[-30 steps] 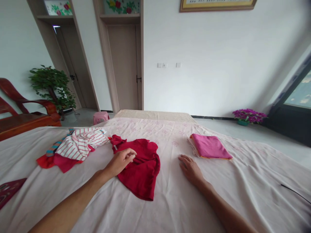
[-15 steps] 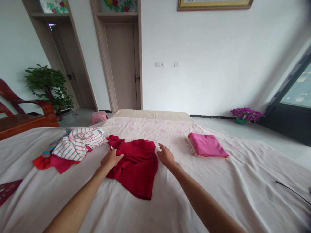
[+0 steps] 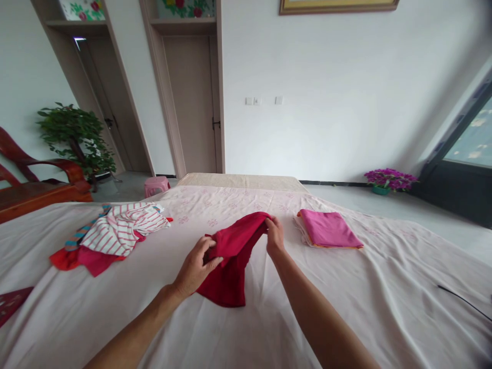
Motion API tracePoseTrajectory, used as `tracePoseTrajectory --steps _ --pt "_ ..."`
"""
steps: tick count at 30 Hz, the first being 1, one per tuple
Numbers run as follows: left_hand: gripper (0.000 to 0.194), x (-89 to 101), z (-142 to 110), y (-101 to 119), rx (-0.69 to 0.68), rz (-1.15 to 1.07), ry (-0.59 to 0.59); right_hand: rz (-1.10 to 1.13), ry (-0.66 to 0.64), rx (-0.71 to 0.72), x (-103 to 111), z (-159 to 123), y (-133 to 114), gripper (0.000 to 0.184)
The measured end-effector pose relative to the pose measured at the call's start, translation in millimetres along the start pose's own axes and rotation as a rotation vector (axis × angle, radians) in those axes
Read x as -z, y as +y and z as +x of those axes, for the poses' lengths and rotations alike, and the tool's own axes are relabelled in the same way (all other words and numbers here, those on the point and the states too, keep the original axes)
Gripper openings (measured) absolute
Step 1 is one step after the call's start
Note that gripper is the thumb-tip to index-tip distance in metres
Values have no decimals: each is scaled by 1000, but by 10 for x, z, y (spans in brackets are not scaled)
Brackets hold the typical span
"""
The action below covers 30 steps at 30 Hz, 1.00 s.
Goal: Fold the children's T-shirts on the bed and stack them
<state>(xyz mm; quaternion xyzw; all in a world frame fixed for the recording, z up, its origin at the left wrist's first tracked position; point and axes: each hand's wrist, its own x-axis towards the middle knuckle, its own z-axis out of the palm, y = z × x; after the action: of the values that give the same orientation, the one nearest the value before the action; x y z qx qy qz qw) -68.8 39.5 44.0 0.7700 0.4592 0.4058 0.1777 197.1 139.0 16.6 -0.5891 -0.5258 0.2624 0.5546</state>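
Observation:
A dark red garment is raised between my two hands, its lower part hanging down to the bedsheet. My left hand grips its left side, thumb in front and fingers partly behind the cloth. At the upper right corner, my right hand pinches the edge. The cloth sags and folds between the two grips, so its exact kind is hard to tell. Off to the right lies a folded stack with a pink cloth on top.
A loose heap with a striped shirt lies on the left of the bed. A dark red item shows at the left edge, a black cable at the right. Beyond stand a pink stool, a wooden chair and purple flowers.
The red garment lay mostly flat with only my left hand on it. My right hand has taken hold of it, and its upper part has been lifted and shifted right.

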Motion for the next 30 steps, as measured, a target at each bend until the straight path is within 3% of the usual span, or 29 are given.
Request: tracePoseTrajectory --steps 1,3,6,9,13,16,17,19,21,25,27,28,30 --pt "29 -27 -61 56 -8 -10 -69 117 123 -22 177 -7 61 40" --pt "41 -75 -176 130 12 2 -185 79 260 -57 539 -52 184 34" --pt "52 -125 -298 141 58 129 -238 -172 251 29 924 -182 244 31" --pt "50 -157 -344 60 123 297 -230 -351 -32 202 986 -330 83 32" --pt "26 -177 -348 -96 190 380 -219 -525 -527 483 779 -484 -191 41" --pt "10 -147 -338 -199 219 296 -183 -595 -646 518 652 -542 -252 22" --pt "9 -120 -330 -225 246 252 -160 -586 -627 498 636 -548 -256 14" --pt "12 -30 -300 -261 315 147 -88 -483 -525 455 652 -540 -277 14" --pt "18 113 -243 -269 355 27 16 -246 -360 394 723 -509 -343 16" --pt "31 499 -65 -254 349 -172 341 349 -54 178 961 -398 -545 21" --pt "32 687 16 -283 347 -248 510 507 71 83 1094 -339 -570 21" --pt "32 768 40 -315 354 -285 543 538 132 42 1162 -317 -542 21" --pt "31 890 37 -408 400 -330 463 498 187 -46 1307 -299 -404 19"
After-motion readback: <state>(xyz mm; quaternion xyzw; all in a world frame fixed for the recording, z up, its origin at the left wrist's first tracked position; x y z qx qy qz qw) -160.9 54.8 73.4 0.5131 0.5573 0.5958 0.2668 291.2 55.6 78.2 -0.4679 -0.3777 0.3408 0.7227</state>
